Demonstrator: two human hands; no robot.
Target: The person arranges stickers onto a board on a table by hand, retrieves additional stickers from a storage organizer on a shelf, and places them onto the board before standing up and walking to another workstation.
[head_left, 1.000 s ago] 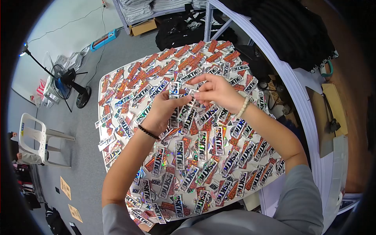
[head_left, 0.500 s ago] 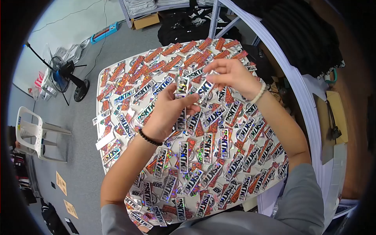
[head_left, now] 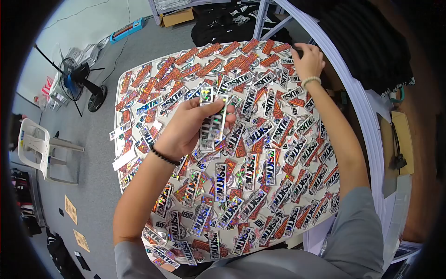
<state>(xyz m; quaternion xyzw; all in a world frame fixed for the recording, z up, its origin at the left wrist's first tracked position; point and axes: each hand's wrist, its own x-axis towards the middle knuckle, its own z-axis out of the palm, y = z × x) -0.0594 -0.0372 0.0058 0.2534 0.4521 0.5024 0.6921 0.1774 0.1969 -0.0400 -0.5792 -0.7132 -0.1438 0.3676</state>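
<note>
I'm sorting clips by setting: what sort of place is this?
Probably a small clothing workroom or stockroom: printed strips cover a table, black cloth is stacked at the right, and more dark cloth lies beyond the table.

Left grip holding shiny strips; right grip beside far-right laid-out stickers.

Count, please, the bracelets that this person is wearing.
2: a black beaded bracelet just behind the left hand, and a pale beaded bracelet just behind the right hand. Any under the sleeves would be hidden.
</note>
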